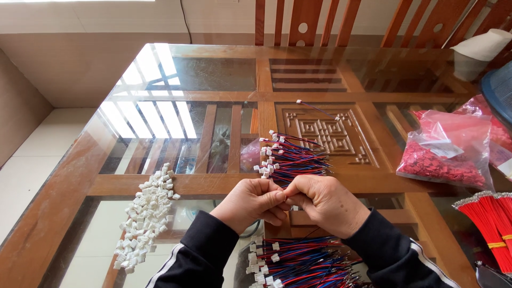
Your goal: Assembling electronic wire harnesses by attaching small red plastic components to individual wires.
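My left hand (252, 204) and my right hand (322, 202) meet at the fingertips above the glass table (213, 80). Both pinch a small piece between them; it is too hidden to make out. Just beyond the hands lies a bundle of red, blue and black wires with white connectors (290, 157). A second, larger bundle of the same wires (298, 264) lies under my wrists near the front edge. To the left sits a heap of loose white plastic connector housings (145, 213).
A clear bag of small red parts (445, 154) lies at the right, with bundled red wires (488, 224) in front of it. One loose wire (314, 108) lies farther back. A white roll (477, 53) and wooden chair backs (320, 21) stand behind the table.
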